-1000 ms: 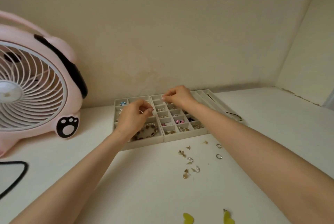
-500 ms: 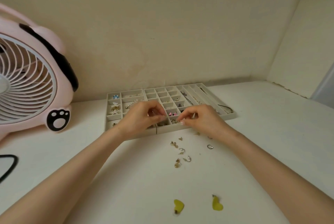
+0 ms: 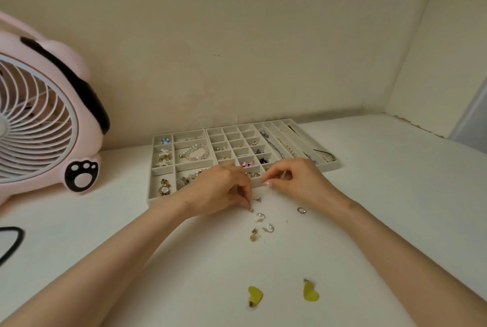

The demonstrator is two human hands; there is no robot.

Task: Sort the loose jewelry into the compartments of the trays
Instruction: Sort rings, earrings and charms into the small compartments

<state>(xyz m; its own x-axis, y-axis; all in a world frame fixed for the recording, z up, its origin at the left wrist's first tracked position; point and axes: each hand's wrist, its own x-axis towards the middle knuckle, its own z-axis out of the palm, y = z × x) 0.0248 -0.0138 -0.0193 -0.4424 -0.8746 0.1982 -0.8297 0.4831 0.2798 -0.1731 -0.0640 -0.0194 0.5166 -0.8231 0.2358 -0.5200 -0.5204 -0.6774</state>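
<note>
Behind the hands point(image 3: 221, 189) point(image 3: 297, 179) — front cells of trays point(image 3: 150, 184), partly unseen.

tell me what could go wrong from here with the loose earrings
The tiny stud at the fingertips of the left hand could slip and roll among the nearby loose earrings. The forearm behind the right hand lies close to the silver hoop and might sweep it away.

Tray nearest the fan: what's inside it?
The tray holds a blue flower piece, a pearl bracelet and charms. The left hand, pinching a stud, covers part of the near compartment; beads show beside it.
</note>
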